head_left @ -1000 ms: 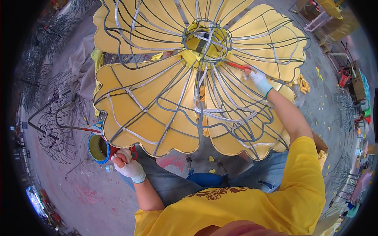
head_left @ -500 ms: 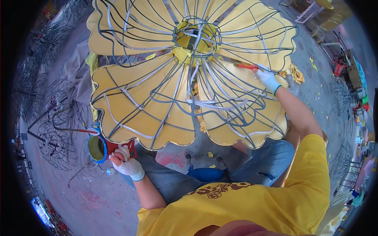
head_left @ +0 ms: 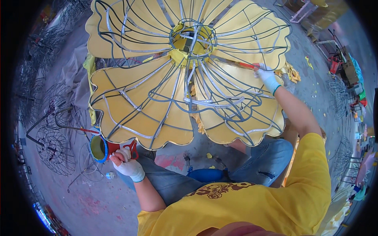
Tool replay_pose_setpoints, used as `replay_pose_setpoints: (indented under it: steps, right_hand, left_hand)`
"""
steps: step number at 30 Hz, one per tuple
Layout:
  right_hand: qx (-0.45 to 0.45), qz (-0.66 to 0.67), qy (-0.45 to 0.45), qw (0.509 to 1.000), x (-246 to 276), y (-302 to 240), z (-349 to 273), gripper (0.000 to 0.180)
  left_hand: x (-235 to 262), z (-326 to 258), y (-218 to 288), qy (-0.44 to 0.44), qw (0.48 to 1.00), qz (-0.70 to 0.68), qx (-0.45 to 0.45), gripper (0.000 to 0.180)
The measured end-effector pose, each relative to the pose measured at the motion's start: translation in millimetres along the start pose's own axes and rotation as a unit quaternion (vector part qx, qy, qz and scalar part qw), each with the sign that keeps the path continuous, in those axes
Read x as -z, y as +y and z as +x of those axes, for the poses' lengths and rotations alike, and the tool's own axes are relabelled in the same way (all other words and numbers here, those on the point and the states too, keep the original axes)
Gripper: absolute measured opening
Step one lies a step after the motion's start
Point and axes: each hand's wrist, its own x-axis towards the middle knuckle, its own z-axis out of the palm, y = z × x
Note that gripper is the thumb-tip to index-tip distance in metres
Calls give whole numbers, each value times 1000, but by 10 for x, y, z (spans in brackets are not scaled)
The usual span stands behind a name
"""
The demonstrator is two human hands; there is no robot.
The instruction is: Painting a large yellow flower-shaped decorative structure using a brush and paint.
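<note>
A large flower-shaped frame of dark and silvery bent wire [head_left: 163, 122] lies in front of me, backed with pale yellow scalloped petals [head_left: 118, 84]. Yellow material wraps its round centre ring [head_left: 193, 43]. My gloved right hand [head_left: 267, 76] is closed around a slim red tool [head_left: 248, 65], which points left along the gap between two right-hand petals. Its working tip is too small to make out. Below the left petal, my gloved left hand [head_left: 128, 162] is closed on a red container [head_left: 113, 147] with a blue rim, tilted so its yellowish inside shows.
Wire frames [head_left: 55, 149] lie on the grey floor to the left, beside crumpled pale sheeting [head_left: 75, 74]. Crumpled yellow scraps [head_left: 291, 72] show beyond the right petals. A blue rounded object [head_left: 204, 174] sits between my knees. Boxes and more wire line the far right.
The flower frame has shifted slightly left. My right hand and the red tool stay at about the same spot; my left hand keeps its hold, with the container moved slightly right.
</note>
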Motion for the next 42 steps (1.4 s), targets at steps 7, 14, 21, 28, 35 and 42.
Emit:
replay_pose_setpoints:
  steps: [7,14,21,28,35,42]
  right_hand:
    - [-11,-55,-36,998,-148,-43,60,16]
    - [-5,-16,15,1000,-128,-58,-51,17]
    - [21,-28,-24,999,-406,-71,-37,17]
    - [20,-9,-5,1000,-35,12,-59,23]
    - [41,-227,47,972,312,-182,-129,15]
    - [54,-286,78,953,779,-567,-381,19]
  left_hand:
    - [-99,24,-25,0,1000,-4,-9,46]
    - [-20,-5,1,-12,1000,13,-9,45]
    - [2,-14,15,8,1000,23,5,48]
    - [-54,-3,13,-4,1000,4,-8,45]
    - [-43,-29,45,-2,1000,2,14,47]
    - [-17,-45,50,0,1000,-11,12,45]
